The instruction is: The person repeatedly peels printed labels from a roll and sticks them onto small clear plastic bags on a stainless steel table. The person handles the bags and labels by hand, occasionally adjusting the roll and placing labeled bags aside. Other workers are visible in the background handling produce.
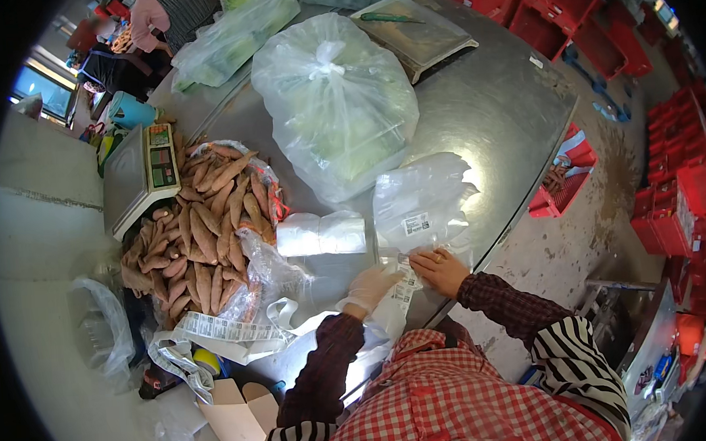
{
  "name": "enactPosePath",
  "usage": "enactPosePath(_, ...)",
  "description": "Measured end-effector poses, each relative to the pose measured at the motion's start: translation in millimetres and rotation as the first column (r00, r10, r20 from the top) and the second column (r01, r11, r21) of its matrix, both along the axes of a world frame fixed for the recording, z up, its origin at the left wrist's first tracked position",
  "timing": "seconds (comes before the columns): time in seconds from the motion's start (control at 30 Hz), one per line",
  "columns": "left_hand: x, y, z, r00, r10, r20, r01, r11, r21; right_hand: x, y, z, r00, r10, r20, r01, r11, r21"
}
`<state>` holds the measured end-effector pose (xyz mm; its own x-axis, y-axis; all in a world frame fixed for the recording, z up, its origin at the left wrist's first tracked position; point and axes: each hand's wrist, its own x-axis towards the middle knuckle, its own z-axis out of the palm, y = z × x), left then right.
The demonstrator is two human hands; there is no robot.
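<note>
My left hand (373,287), in a thin translucent glove, pinches the edge of a strip of printed labels (402,296). The fingers of my bare right hand (442,271), one wearing a ring, touch the strip's upper end; its thumb is hidden, so its grip is unclear. Just beyond lies a flat clear plastic bag (419,198) bearing a white label (417,224). A roll of clear bags (321,233) sits left of it. Farther left, sweet potatoes (205,229) are heaped around an opened plastic sack. A longer label strip (232,328) trails across the near left.
A large knotted bag of green vegetables (340,112) stands mid-table. Behind it, a green-handled knife (389,17) lies on a scale platform (433,40). Another scale (161,156) tilts at left. A red crate (563,189) stands on the floor beyond the table's right edge. People work at far left.
</note>
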<state>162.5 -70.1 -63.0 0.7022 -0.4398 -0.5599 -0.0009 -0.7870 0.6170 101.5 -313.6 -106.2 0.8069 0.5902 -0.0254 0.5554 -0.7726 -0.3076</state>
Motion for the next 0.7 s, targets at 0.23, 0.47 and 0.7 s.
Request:
enactPosePath(0.23,-44.8,-26.4,1.0,0.996,0.048,0.075,-0.056,0.993,0.107,7.5,-19.1,-3.4,0.996,-0.084,-0.002,0.084,0.996,-0.042)
enactPosePath(0.47,-43.3,2.8,8.6,0.996,0.083,-0.020,-0.085,0.946,-0.314,44.2,-30.7,1.6,0.931,-0.342,-0.129,0.356,0.928,0.106)
enactPosePath(0.7,13.4,-27.5,-43.8,0.968,0.246,-0.046,-0.248,0.920,-0.304,115.6,-31.6,90.1,0.652,-0.732,0.197,0.534,0.628,0.565)
